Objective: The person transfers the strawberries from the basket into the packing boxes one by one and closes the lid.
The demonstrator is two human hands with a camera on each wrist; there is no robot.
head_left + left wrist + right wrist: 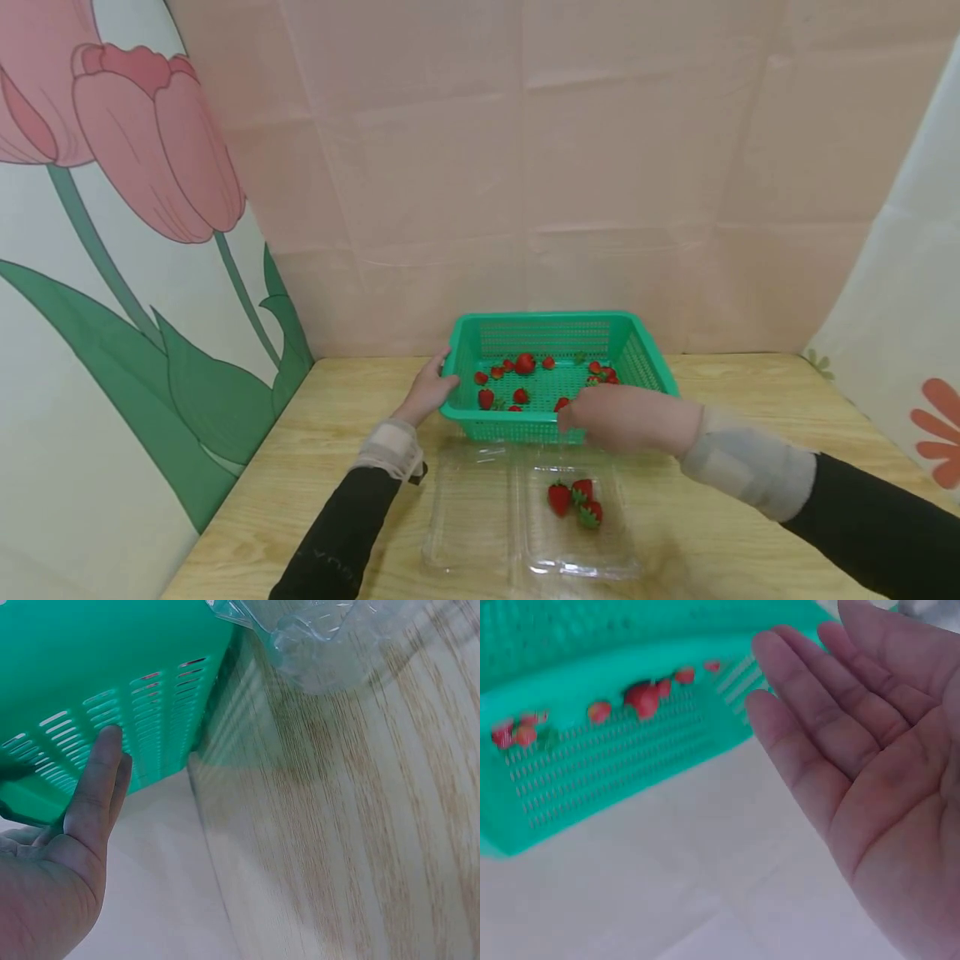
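1. Looking down from the head camera, the green plastic basket (pixel 558 367) sits at the far side of the wooden table (pixel 750 417), against the pink backdrop, with loose strawberries (pixel 524 363) scattered on its perforated floor. The left hand (pixel 429 390) touches the basket's left rim. The right hand (pixel 622 417) hovers over the near rim, blurred, fingers extended and holding nothing. An open clear clamshell box (pixel 525 521) lies just in front of the basket, with three strawberries (pixel 573 500) in its right half.

2. Seen from the left wrist, the left hand (pixel 67 855) lays straight fingers (pixel 101 772) flat against the basket's slotted side wall (pixel 112 690); the thumb is out of sight. A corner of the clamshell (pixel 315 637) shows above the wood grain.

3. Seen from the right wrist, the right hand (pixel 862 772) is spread wide, palm empty, near the basket (pixel 592 750).

4. Judging by looks, the berries are soft and bruise easily, so a light pinch around the body or the green cap suits them. The basket seems light and stiff, best held by its rim.
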